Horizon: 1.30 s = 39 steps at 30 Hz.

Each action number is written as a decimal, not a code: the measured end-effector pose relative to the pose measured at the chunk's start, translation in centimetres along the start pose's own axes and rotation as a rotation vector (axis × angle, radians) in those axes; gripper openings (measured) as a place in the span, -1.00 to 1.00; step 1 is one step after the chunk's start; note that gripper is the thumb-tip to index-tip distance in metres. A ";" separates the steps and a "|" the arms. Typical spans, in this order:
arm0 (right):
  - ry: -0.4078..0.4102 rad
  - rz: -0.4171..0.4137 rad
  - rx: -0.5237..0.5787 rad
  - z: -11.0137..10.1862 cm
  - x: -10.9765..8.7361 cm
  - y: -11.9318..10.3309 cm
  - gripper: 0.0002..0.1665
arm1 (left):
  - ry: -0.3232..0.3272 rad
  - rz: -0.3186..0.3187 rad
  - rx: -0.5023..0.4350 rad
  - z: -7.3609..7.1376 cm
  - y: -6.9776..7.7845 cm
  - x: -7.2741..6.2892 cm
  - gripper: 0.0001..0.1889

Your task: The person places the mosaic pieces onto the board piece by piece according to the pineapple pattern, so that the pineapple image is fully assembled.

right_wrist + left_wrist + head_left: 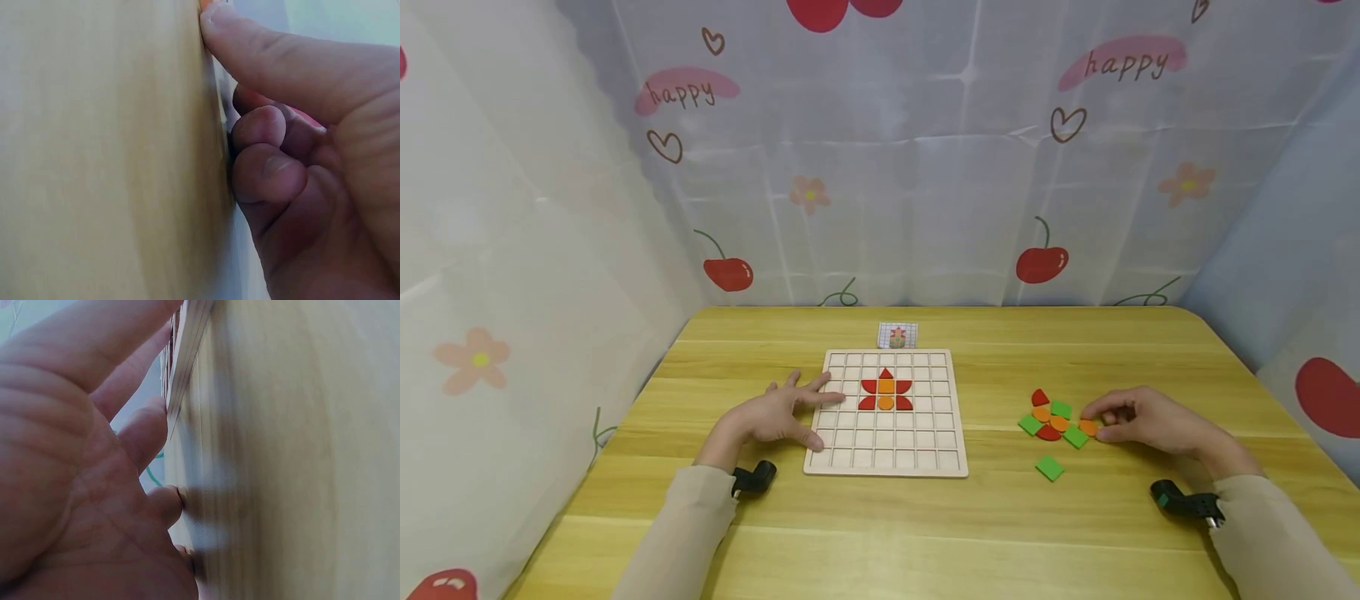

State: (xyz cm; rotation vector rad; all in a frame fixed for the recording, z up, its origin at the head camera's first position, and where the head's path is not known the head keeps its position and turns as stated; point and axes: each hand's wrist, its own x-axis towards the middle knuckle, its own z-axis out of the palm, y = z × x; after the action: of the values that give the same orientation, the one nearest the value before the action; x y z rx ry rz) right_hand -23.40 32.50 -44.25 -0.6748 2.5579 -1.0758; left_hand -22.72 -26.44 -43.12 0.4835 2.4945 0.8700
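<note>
A white cherry-printed sheet [880, 200] is being hung behind a pale yellow wood-grain desk [880, 533], by whose smooth-looking top everything else is being carried. Near the desk's middle, a square pale wooden board [927, 459], grooved into a shallow grid, is being touched at its 9 o'clock edge by the left hand [771, 415], the grip being spread with nothing pinched. Were uneven pressure being applied there, the board could be slewed and its seated pieces jolted. Well out at 3 o'clock, the right hand [1142, 421] is being rested low, thumb and forefinger being brought to a pinch.

Just past the board's 12 o'clock edge, a small rectangular card [897, 335] printed with a gridded flower is being displayed. On the board, a flower is being formed by curved red petals [903, 387] around an orange square [886, 387].

Between board and right hand, thin, matt-looking green squares [1076, 437] are being crowded among red wedges [1039, 397]. At the cluster's 3 o'clock end, a flat orange disc [1087, 428] is being pinched by the right grip; its rounded rim could be slipped past, or neighbours dragged, if pieces are being touched together.
</note>
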 end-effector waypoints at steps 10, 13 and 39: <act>-0.057 -0.174 -0.022 0.3 0.2 -0.4 -0.60 | 0.004 0.003 0.001 0.0 -0.2 0.0 -0.19; -0.056 -0.190 -0.046 0.6 0.4 -0.7 -0.66 | 0.000 -0.004 -0.004 0.0 -0.2 0.1 -0.19; -0.025 -0.061 -0.054 1.2 0.9 -2.9 -0.78 | 0.000 0.009 0.016 0.2 -0.2 0.1 -0.19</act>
State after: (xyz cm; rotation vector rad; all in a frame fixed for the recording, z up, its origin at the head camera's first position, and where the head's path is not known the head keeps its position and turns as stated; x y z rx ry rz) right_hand -22.75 29.51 -43.01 -0.7793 2.5686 -1.0133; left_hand -22.77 -26.41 -43.42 0.5003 2.5035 0.8539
